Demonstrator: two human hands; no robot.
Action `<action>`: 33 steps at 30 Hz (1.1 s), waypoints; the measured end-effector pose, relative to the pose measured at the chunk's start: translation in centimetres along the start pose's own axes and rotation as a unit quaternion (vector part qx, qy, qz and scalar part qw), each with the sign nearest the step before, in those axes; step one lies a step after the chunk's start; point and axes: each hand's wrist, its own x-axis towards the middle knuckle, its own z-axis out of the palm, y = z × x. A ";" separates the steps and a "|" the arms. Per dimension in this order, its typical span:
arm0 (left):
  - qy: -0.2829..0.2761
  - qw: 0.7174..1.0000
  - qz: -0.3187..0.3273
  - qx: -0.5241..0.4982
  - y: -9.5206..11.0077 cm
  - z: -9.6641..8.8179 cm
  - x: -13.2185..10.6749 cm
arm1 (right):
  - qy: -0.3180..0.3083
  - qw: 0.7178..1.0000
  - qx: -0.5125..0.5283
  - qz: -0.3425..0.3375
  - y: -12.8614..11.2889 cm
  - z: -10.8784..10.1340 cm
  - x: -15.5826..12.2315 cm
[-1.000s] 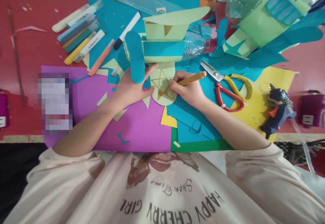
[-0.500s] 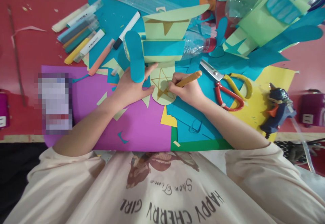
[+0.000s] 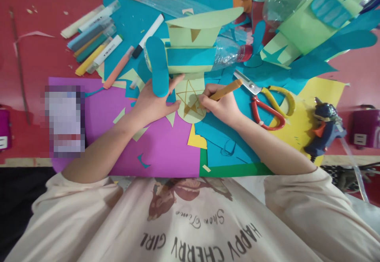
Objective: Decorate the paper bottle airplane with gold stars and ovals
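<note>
Orange marker (image 3: 227, 90), diagonal, tail upper right

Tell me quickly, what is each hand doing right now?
Left hand: open, spread at one edge of the pale green paper flap.
Right hand: closed around an orange marker, at the flap's opposite edge.

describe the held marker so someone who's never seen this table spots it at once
Find the red-capped plastic bottle, then the pale green paper flap with a drawn star, below it in view. The right hand at the flap grips the ochre marker. Unlike the other markers, lying loose leftward, it is held.
</note>
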 end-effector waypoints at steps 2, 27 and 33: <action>0.001 1.000 0.004 0.002 0.0 0.0 0.0 | 0.019 1.000 -0.001 -0.002 0.2 0.0 0.0; 0.012 1.000 0.010 -0.001 -0.1 0.1 0.0 | 0.002 0.999 -0.053 -0.009 0.4 0.3 0.0; 0.006 1.000 0.001 0.000 0.1 -0.1 0.0 | -0.018 0.998 -0.063 -0.009 0.1 0.3 -0.1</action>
